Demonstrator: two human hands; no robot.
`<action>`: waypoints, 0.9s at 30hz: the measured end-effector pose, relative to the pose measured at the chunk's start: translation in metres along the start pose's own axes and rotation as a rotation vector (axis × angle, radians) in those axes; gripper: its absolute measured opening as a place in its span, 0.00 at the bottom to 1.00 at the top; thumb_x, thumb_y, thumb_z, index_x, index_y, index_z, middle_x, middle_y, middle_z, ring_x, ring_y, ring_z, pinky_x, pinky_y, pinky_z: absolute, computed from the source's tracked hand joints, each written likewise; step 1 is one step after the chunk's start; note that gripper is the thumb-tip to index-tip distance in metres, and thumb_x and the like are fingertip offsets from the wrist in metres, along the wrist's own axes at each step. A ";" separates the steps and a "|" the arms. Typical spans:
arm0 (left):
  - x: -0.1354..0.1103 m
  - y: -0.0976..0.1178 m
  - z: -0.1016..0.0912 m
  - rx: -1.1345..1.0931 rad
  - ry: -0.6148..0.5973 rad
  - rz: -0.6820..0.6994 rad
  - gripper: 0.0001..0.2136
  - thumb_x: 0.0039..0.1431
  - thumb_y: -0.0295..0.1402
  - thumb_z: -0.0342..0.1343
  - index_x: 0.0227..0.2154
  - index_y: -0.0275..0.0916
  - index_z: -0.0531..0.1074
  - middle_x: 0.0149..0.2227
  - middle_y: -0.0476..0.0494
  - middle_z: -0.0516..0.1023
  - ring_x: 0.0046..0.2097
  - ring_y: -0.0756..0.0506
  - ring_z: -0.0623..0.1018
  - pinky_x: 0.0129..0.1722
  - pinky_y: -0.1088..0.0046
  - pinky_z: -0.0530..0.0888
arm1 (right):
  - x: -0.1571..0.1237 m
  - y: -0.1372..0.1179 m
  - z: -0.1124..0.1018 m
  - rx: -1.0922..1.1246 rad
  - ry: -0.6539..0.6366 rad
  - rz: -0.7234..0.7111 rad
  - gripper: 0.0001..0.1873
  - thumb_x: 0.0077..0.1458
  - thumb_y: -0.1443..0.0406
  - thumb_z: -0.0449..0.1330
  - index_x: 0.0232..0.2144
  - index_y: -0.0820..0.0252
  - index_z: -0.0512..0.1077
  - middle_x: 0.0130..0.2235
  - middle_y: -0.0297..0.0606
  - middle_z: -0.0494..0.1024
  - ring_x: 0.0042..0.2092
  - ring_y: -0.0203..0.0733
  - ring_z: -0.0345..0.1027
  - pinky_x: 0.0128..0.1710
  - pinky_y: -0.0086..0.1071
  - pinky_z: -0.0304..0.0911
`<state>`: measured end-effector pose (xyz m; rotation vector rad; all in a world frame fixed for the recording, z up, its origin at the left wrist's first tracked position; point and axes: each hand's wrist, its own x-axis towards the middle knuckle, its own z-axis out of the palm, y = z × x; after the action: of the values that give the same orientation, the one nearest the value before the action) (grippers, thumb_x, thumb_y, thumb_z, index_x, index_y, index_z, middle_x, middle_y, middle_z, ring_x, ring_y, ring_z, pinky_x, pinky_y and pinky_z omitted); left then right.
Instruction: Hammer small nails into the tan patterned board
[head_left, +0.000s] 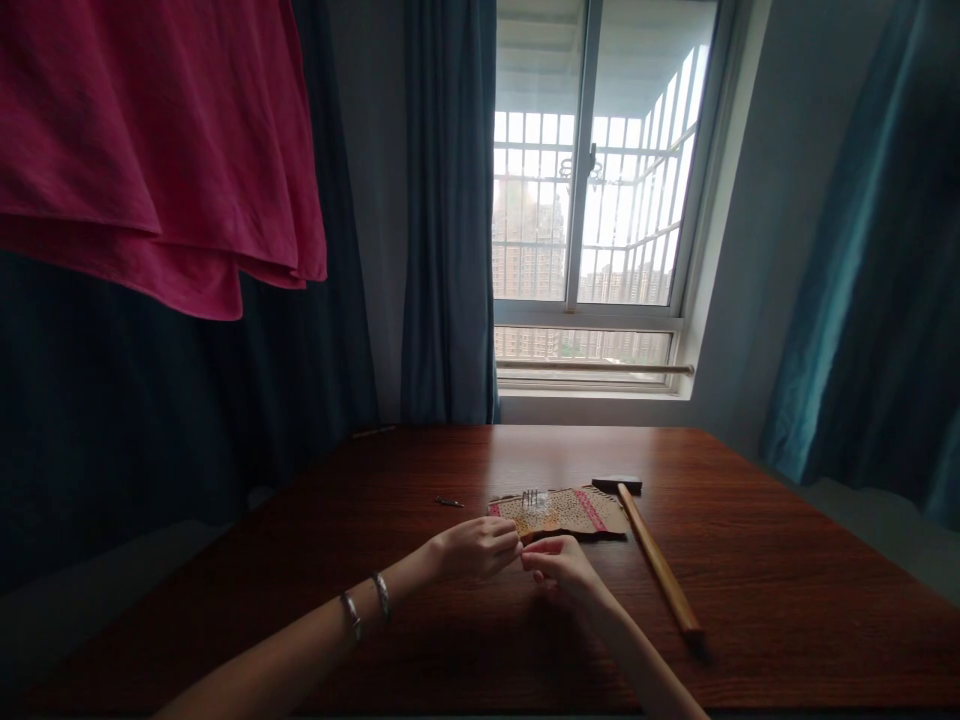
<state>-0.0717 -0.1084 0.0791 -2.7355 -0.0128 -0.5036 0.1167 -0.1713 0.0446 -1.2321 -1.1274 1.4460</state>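
My left hand (476, 548) and my right hand (561, 566) meet fingertip to fingertip over the wooden table (750, 590), both pinched closed on something too small to make out. Two bangles ring my left wrist. Just beyond the hands lies a small dotted board (570, 512) with a red stripe, and a few thin nails stand upright at its far edge. A hammer (652, 550) with a long wooden handle lies to the right of the board, its dark head pointing away from me.
A small dark loose piece (448, 501) lies on the table left of the board. Red cloth (150, 150) hangs at upper left. Blue curtains (446, 220) flank a barred window (600, 200) behind the table.
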 end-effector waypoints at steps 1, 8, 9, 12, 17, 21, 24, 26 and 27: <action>0.000 0.000 0.001 -0.004 0.001 -0.003 0.11 0.64 0.25 0.43 0.30 0.36 0.70 0.28 0.43 0.69 0.31 0.48 0.70 0.32 0.70 0.70 | 0.001 0.000 0.000 0.007 -0.001 0.017 0.14 0.34 0.61 0.67 0.25 0.65 0.77 0.18 0.31 0.69 0.18 0.27 0.56 0.14 0.20 0.45; 0.007 -0.002 0.005 -0.027 -0.047 -0.039 0.12 0.65 0.27 0.42 0.32 0.36 0.71 0.29 0.42 0.70 0.33 0.47 0.70 0.34 0.70 0.69 | 0.010 -0.001 -0.001 0.013 0.030 0.019 0.09 0.34 0.64 0.64 0.21 0.65 0.74 0.19 0.32 0.70 0.20 0.28 0.57 0.16 0.21 0.45; 0.009 -0.004 0.006 -0.039 -0.050 -0.052 0.12 0.65 0.28 0.41 0.33 0.37 0.71 0.29 0.42 0.70 0.33 0.47 0.70 0.35 0.70 0.69 | 0.011 -0.002 -0.003 0.007 0.039 0.002 0.09 0.34 0.64 0.64 0.22 0.64 0.74 0.20 0.33 0.71 0.21 0.28 0.57 0.16 0.21 0.46; 0.011 -0.011 0.009 -0.096 0.004 -0.136 0.11 0.65 0.31 0.42 0.37 0.38 0.71 0.31 0.42 0.71 0.35 0.46 0.71 0.38 0.69 0.70 | 0.019 -0.005 -0.014 -0.027 0.088 -0.064 0.11 0.36 0.63 0.63 0.27 0.62 0.74 0.24 0.33 0.72 0.23 0.30 0.60 0.18 0.21 0.51; 0.021 -0.035 0.028 -0.208 0.253 -0.594 0.10 0.59 0.26 0.46 0.38 0.37 0.72 0.33 0.42 0.71 0.39 0.45 0.70 0.42 0.66 0.69 | 0.049 -0.018 -0.048 -0.149 0.179 -0.189 0.13 0.38 0.61 0.63 0.29 0.61 0.75 0.26 0.35 0.74 0.27 0.34 0.65 0.20 0.23 0.57; 0.034 -0.054 0.052 -0.521 0.455 -1.139 0.12 0.49 0.23 0.51 0.37 0.35 0.72 0.33 0.43 0.72 0.36 0.47 0.71 0.38 0.68 0.71 | 0.077 -0.028 -0.067 -0.282 0.225 -0.296 0.12 0.38 0.59 0.63 0.25 0.61 0.76 0.25 0.35 0.76 0.27 0.37 0.67 0.19 0.25 0.58; 0.039 -0.056 0.066 -0.738 0.398 -1.182 0.19 0.44 0.24 0.57 0.43 0.35 0.71 0.36 0.42 0.73 0.37 0.46 0.73 0.37 0.69 0.71 | 0.090 -0.027 -0.070 -0.368 0.240 -0.373 0.13 0.40 0.58 0.63 0.25 0.61 0.77 0.26 0.37 0.78 0.29 0.41 0.70 0.24 0.28 0.62; 0.038 -0.053 0.072 -0.734 0.342 -1.089 0.21 0.41 0.25 0.59 0.44 0.36 0.71 0.38 0.41 0.74 0.40 0.44 0.72 0.41 0.67 0.70 | 0.095 -0.022 -0.069 -0.418 0.252 -0.429 0.13 0.41 0.57 0.62 0.25 0.61 0.78 0.27 0.39 0.80 0.32 0.44 0.72 0.30 0.32 0.66; 0.036 -0.052 0.075 -0.706 0.322 -1.044 0.22 0.41 0.25 0.59 0.44 0.36 0.71 0.39 0.41 0.74 0.42 0.43 0.72 0.43 0.66 0.70 | 0.096 -0.019 -0.068 -0.440 0.257 -0.456 0.13 0.42 0.57 0.62 0.25 0.61 0.79 0.28 0.40 0.80 0.33 0.45 0.73 0.33 0.34 0.66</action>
<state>-0.0158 -0.0362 0.0445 -3.0423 -1.4764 -1.4263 0.1764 -0.0677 0.0407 -1.2995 -1.4731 0.6979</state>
